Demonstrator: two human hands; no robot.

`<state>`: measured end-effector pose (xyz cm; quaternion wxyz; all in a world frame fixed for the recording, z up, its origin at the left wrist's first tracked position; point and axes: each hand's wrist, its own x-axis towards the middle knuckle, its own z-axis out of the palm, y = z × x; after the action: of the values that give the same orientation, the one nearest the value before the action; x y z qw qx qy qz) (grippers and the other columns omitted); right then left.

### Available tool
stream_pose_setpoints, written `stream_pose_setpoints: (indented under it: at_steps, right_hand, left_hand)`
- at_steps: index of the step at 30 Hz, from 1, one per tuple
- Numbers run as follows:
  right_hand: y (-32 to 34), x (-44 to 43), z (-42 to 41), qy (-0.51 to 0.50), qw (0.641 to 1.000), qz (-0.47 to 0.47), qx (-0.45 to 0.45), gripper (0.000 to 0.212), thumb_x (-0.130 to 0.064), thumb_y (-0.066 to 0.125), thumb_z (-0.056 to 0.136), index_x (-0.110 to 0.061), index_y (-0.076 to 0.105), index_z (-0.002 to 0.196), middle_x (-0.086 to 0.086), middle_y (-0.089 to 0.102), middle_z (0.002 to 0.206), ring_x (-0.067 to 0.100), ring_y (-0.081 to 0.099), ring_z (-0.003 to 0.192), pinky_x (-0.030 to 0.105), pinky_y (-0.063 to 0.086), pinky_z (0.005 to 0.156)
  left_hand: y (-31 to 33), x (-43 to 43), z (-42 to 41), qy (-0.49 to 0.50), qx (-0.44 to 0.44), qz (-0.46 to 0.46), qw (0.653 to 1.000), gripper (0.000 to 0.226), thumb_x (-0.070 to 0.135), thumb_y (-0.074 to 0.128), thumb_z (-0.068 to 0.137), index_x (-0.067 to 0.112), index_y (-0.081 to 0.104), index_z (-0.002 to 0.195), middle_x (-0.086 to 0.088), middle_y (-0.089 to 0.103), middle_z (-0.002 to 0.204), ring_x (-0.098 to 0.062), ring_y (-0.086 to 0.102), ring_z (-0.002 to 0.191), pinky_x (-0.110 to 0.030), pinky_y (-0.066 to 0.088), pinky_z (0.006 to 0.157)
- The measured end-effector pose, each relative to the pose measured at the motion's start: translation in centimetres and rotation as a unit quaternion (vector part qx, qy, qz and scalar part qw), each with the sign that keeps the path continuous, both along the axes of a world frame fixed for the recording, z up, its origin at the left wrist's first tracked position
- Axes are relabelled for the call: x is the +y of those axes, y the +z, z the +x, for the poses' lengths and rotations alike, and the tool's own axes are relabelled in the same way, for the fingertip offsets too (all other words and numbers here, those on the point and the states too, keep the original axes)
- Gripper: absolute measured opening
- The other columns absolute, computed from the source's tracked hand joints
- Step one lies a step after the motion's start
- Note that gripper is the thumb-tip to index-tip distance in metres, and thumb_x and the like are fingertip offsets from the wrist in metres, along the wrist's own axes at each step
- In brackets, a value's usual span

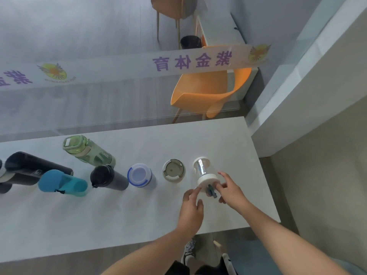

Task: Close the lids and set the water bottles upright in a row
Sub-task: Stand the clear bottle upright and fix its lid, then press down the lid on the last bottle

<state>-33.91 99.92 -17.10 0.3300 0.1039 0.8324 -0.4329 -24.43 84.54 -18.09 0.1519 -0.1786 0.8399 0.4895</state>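
A clear bottle with white ends sits at the right end of the row, tilted, its white cap and blue strap toward me. My right hand grips the cap from the right. My left hand reaches it from the left, fingertips at the cap's edge, fingers apart. Left of it, closed and upright, are a beige-lidded cup, a white bottle with a blue ring, a black bottle, a teal bottle, a green bottle and a tall black bottle.
The white table ends just right of the clear bottle, and its front edge runs near my arms. A glass partition with a printed banner stands behind the table. Beyond it is an orange chair. A white wall ledge rises on the right.
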Motion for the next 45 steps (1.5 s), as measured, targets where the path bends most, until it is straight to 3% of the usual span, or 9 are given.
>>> stream_pose_setpoints:
  at_steps: [3, 6, 9, 14, 21, 25, 28, 39, 45]
  right_hand:
    - [0.8, 0.9, -0.3, 0.005, 1.0, 0.001, 0.021, 0.039, -0.032, 0.05, 0.103, -0.037, 0.043, 0.141, 0.004, 0.068, 0.097, 0.019, 0.066, 0.065, 0.035, 0.059, 0.068]
    - [2.0, 1.1, -0.8, -0.012, 0.999, -0.012, 0.036, 0.038, -0.025, 0.054, 0.101, -0.029, 0.05, 0.138, 0.01, 0.069, 0.09, 0.017, 0.06, 0.061, 0.031, 0.054, 0.061]
    - [2.6, 1.0, -1.6, -0.048, 0.997, -0.035, 0.05, 0.035, -0.022, 0.059, 0.099, -0.026, 0.054, 0.133, 0.011, 0.071, 0.085, 0.017, 0.059, 0.059, 0.032, 0.051, 0.06]
    - [2.4, 0.3, -2.2, -0.061, 0.995, -0.046, 0.061, 0.036, -0.015, 0.064, 0.094, -0.023, 0.058, 0.128, 0.009, 0.071, 0.085, 0.016, 0.062, 0.06, 0.033, 0.051, 0.062]
    - [2.0, 0.2, -2.8, -0.053, 0.996, -0.028, 0.061, 0.024, -0.018, 0.067, 0.09, -0.021, 0.064, 0.114, 0.007, 0.071, 0.086, 0.014, 0.063, 0.058, 0.03, 0.049, 0.058]
    - [2.2, 0.3, -2.9, -0.045, 0.996, 0.003, 0.074, 0.008, -0.018, 0.063, 0.093, -0.014, 0.07, 0.092, 0.003, 0.074, 0.082, 0.014, 0.06, 0.056, 0.029, 0.049, 0.06]
    - [2.3, 0.0, -2.9, -0.022, 0.997, 0.031, 0.074, 0.016, -0.019, 0.062, 0.092, -0.013, 0.071, 0.081, 0.0, 0.075, 0.079, 0.013, 0.058, 0.056, 0.027, 0.049, 0.061]
    - [3.2, -1.0, -2.2, 0.012, 0.995, 0.082, 0.064, 0.021, -0.018, 0.057, 0.09, -0.007, 0.069, 0.077, -0.002, 0.074, 0.073, 0.013, 0.058, 0.06, 0.026, 0.046, 0.058]
    - [3.8, -2.3, -0.6, 0.01, 0.994, 0.097, 0.051, 0.021, -0.015, 0.051, 0.089, -0.003, 0.067, 0.082, 0.003, 0.074, 0.072, 0.017, 0.059, 0.054, 0.028, 0.049, 0.059]
  left_hand:
    - [1.8, 1.0, -1.0, -0.075, 0.04, -0.035, 0.996, 0.045, 0.019, 0.047, 0.1, 0.041, 0.039, 0.138, 0.004, 0.024, 0.145, -0.017, 0.059, 0.087, -0.017, 0.046, 0.08]
    - [3.6, 1.2, -3.1, -0.121, 0.037, -0.106, 0.986, 0.053, 0.017, 0.051, 0.094, 0.044, 0.032, 0.137, 0.002, 0.012, 0.147, -0.025, 0.057, 0.101, -0.033, 0.051, 0.078]
    - [4.4, 0.4, -5.7, -0.174, 0.045, -0.198, 0.964, 0.058, 0.019, 0.055, 0.091, 0.04, 0.029, 0.139, -0.006, 0.018, 0.147, -0.032, 0.051, 0.111, -0.04, 0.051, 0.078]
    - [4.3, -1.8, -8.3, -0.283, 0.112, -0.369, 0.878, 0.055, 0.021, 0.08, 0.066, 0.026, 0.057, 0.115, -0.006, 0.051, 0.118, -0.029, 0.053, 0.076, -0.034, 0.045, 0.054]
    - [4.9, -2.8, -10.6, -0.381, 0.194, -0.496, 0.756, 0.043, 0.021, 0.077, 0.059, 0.022, 0.066, 0.101, -0.001, 0.059, 0.095, -0.03, 0.051, 0.093, -0.037, 0.04, 0.074]
    - [5.1, -3.5, -11.3, -0.385, 0.188, -0.495, 0.756, 0.052, 0.018, 0.078, 0.057, 0.019, 0.064, 0.107, -0.003, 0.059, 0.095, -0.032, 0.055, 0.092, -0.041, 0.045, 0.08]
    - [5.2, -4.3, -11.1, -0.39, 0.184, -0.482, 0.762, 0.051, 0.014, 0.077, 0.057, 0.018, 0.062, 0.106, -0.005, 0.058, 0.093, -0.032, 0.055, 0.087, -0.044, 0.047, 0.085]
    - [5.3, -6.4, -9.2, -0.407, 0.187, -0.441, 0.778, 0.046, 0.031, 0.076, 0.068, 0.016, 0.054, 0.106, -0.005, 0.056, 0.104, -0.03, 0.053, 0.092, -0.041, 0.044, 0.087]
    - [5.9, -8.4, -7.3, -0.394, 0.251, -0.393, 0.792, 0.03, 0.021, 0.066, 0.076, 0.016, 0.054, 0.103, -0.004, 0.058, 0.103, -0.028, 0.053, 0.091, -0.038, 0.046, 0.084]
